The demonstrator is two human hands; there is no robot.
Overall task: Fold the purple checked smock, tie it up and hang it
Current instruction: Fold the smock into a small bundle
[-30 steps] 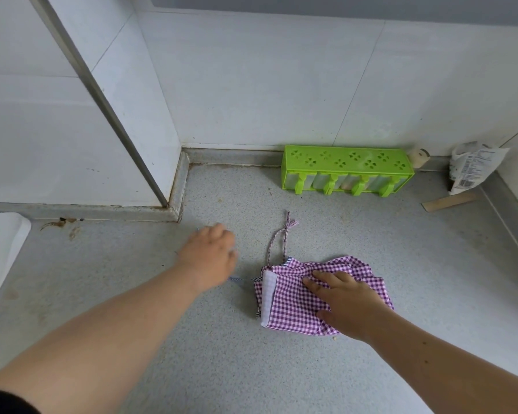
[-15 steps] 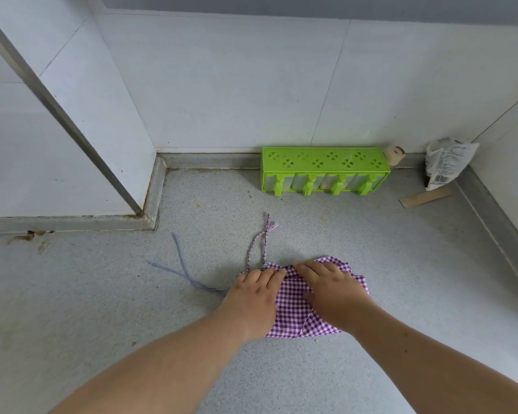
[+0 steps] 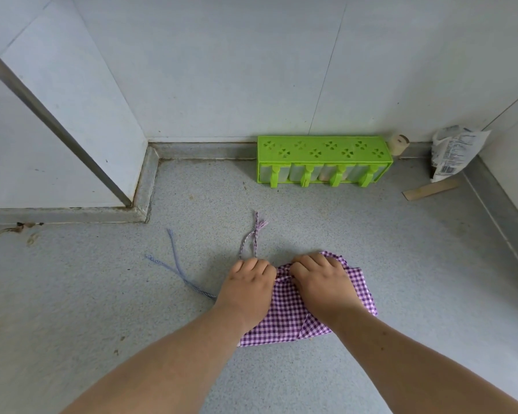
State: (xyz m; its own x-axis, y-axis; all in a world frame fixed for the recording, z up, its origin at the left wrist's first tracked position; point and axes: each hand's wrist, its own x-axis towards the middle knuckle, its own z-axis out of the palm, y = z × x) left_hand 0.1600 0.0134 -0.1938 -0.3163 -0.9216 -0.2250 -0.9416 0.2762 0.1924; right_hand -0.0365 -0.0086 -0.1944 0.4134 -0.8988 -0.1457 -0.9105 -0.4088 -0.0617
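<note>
At the upper right of my frame I saw a green rack (image 3: 323,158) standing against the wall on the speckled grey tabletop (image 3: 72,294). Right of it sat a small beige roll (image 3: 397,144), a crumpled white packet (image 3: 453,150) and a flat wooden stick (image 3: 431,189).

Under my hands the smock (image 3: 284,312) is purple-and-white gingham, small even checks. Its near cord (image 3: 253,237) is twisted purple and white with a frayed end; the cord to my left (image 3: 177,270) reads paler, blue-lilac. Tabletop (image 3: 102,309): grey, finely speckled. Wall tiles (image 3: 222,70): plain white. Box (image 3: 323,158) at the wall: bright lime green, clover-shaped cut-outs on top. Packet (image 3: 452,150): white with dark print.
</note>
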